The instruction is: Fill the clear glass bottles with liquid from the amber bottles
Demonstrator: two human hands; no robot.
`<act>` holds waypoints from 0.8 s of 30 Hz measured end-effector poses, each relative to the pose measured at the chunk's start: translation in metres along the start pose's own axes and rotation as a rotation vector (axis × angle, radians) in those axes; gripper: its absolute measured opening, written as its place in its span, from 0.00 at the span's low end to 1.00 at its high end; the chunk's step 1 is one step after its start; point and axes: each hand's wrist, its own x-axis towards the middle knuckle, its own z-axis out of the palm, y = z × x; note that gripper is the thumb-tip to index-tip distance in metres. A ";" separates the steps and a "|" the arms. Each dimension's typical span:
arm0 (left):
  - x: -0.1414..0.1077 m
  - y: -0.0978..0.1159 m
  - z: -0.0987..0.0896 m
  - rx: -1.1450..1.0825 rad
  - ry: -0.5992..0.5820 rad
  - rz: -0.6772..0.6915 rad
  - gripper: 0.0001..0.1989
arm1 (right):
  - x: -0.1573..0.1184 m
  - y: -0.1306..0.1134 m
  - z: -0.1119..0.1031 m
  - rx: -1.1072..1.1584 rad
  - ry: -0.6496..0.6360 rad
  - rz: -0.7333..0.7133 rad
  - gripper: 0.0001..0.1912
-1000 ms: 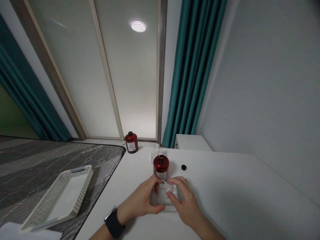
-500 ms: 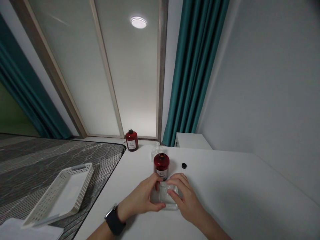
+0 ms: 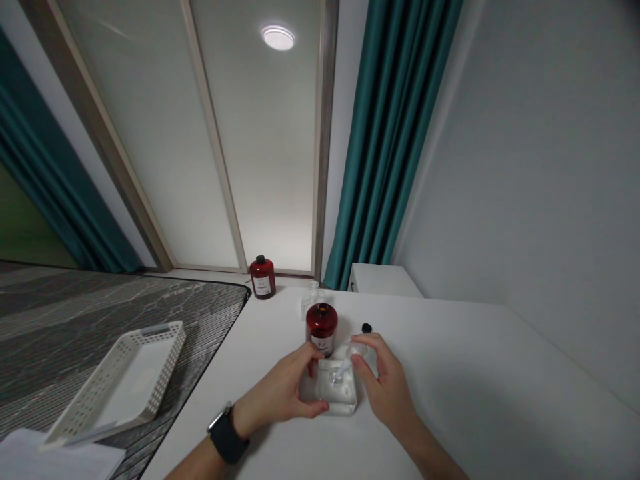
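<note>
A clear square glass bottle (image 3: 341, 400) stands on the white table (image 3: 450, 400), directly in front of me. My left hand (image 3: 277, 387) grips its left side, thumb low and fingers behind. In my right hand (image 3: 387, 380), a clear glass stopper (image 3: 357, 349) is pinched between thumb and fingers, tilted, above and right of the bottle's neck. Just behind the glass bottle stands a dark red bottle (image 3: 321, 320) with a white label and an uncapped mouth. A small black cap (image 3: 367, 328) lies to its right, beyond my right fingers.
Another red bottle (image 3: 263, 279), with its black cap on, stands at the table's far left corner. A second clear glass bottle (image 3: 310, 303) is partly hidden behind the uncapped one. Left of the table, a white basket (image 3: 173, 363) and white paper (image 3: 65, 460) lie on a grey surface.
My right hand has lifted the glass stopper out of the bottle's neck and moved up and right with it. My left hand still holds the bottle.
</note>
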 end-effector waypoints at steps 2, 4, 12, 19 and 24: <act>0.000 0.000 0.000 -0.001 0.000 0.000 0.29 | -0.001 0.001 0.002 0.008 0.043 0.015 0.07; 0.000 0.000 0.000 -0.002 -0.003 -0.001 0.29 | -0.003 0.000 0.004 0.009 0.059 0.016 0.07; 0.001 0.002 -0.001 0.007 -0.008 0.013 0.27 | -0.007 0.004 0.004 0.006 0.127 0.089 0.09; 0.002 0.003 -0.001 0.002 -0.008 0.006 0.26 | -0.005 0.009 0.003 0.086 0.183 0.240 0.12; 0.002 0.002 -0.001 0.003 -0.007 0.005 0.27 | 0.000 0.011 0.003 0.163 0.239 0.350 0.16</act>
